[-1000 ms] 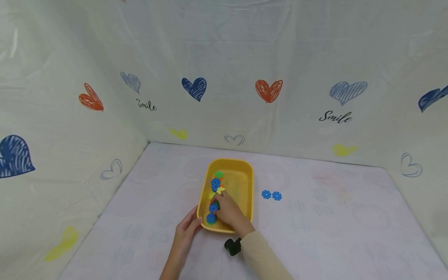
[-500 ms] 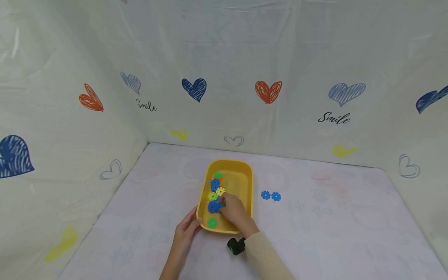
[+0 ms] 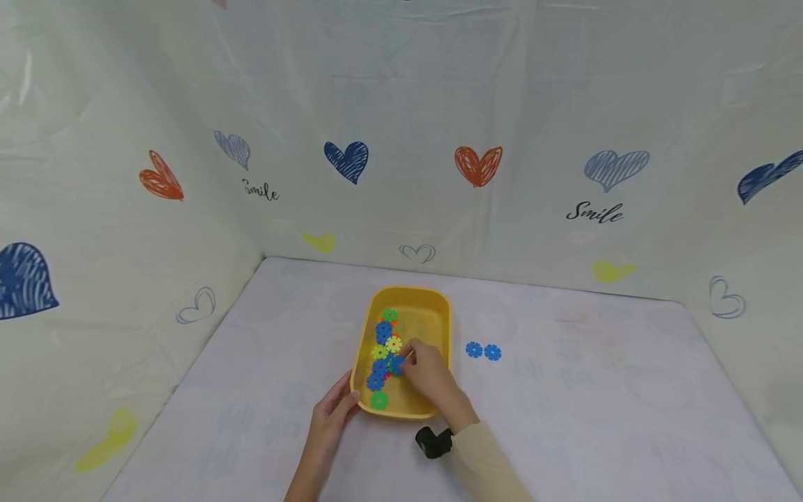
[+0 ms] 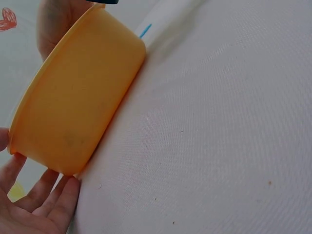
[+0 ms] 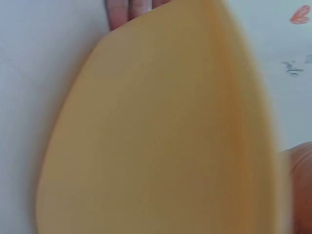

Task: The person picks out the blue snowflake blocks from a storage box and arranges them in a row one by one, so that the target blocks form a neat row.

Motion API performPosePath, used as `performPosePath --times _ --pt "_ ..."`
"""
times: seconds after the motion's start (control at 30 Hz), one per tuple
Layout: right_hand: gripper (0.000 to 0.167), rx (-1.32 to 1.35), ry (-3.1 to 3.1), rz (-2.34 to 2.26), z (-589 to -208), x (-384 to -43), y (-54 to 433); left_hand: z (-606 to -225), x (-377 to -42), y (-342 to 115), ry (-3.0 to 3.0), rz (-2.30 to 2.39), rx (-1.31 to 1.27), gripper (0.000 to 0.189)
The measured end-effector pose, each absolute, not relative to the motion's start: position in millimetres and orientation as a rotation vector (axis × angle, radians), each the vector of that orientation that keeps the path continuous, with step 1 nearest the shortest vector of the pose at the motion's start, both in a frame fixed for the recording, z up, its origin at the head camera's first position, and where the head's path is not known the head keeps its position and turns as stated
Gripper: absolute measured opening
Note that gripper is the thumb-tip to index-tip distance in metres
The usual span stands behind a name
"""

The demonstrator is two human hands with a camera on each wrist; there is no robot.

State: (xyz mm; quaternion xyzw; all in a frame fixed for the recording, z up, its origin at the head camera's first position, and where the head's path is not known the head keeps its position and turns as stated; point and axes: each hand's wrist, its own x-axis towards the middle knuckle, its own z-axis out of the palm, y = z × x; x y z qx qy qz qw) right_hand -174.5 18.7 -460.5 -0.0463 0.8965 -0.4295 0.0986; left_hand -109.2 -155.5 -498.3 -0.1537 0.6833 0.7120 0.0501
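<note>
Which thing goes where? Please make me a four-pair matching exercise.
1 Bare left hand
2 Bare right hand
3 Rightmost blue, round, notched disc
4 Yellow oblong plastic tray

A On the pale table, outside the tray
B Beneath several coloured discs
C At the tray's near left corner
D Inside the tray, at another blue disc

Pairs: 1-C, 2-D, 3-A, 4-B

pale backdrop (image 3: 408, 77) | orange heart (image 3: 479, 167) right of navy heart (image 3: 347, 163) | "Smile" lettering (image 3: 594, 213) | whitish tabletop (image 3: 596, 418)

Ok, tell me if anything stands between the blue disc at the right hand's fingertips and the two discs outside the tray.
The right hand itself, then the side of the tray, stand between that blue disc and the two discs outside.
</note>
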Motion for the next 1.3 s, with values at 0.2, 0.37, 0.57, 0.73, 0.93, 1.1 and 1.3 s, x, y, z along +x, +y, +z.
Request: performPosePath --times 0.2,0.37,0.57,0.73,0.93,1.1,1.3 --pt "0.01 -0.122 2.646 -1.385 -450 -171 28 -497 -109 -155 2.095 2.155 -0.47 0.05" --pt "0.012 -0.103 2.64 -1.499 -443 -167 39 -497 -110 -155 2.103 2.137 -0.486 0.05" --pt "0.013 -0.073 2.621 -1.63 -441 -165 58 -498 -111 -155 2.093 2.127 -0.505 0.05" --pt "0.016 0.004 2.635 -1.691 -443 -165 74 -498 -111 -155 2.092 2.116 -0.514 0.051" --pt "0.017 0.099 2.635 -1.768 -450 -167 96 -496 -111 -154 2.094 2.11 -0.523 0.05" --pt "0.019 0.139 2.688 -1.772 -458 -168 116 -495 -110 -153 2.096 2.113 -0.511 0.05" --pt "0.034 0.125 2.809 -1.728 -477 -171 142 -494 -110 -153 2.092 2.123 -0.503 0.049"
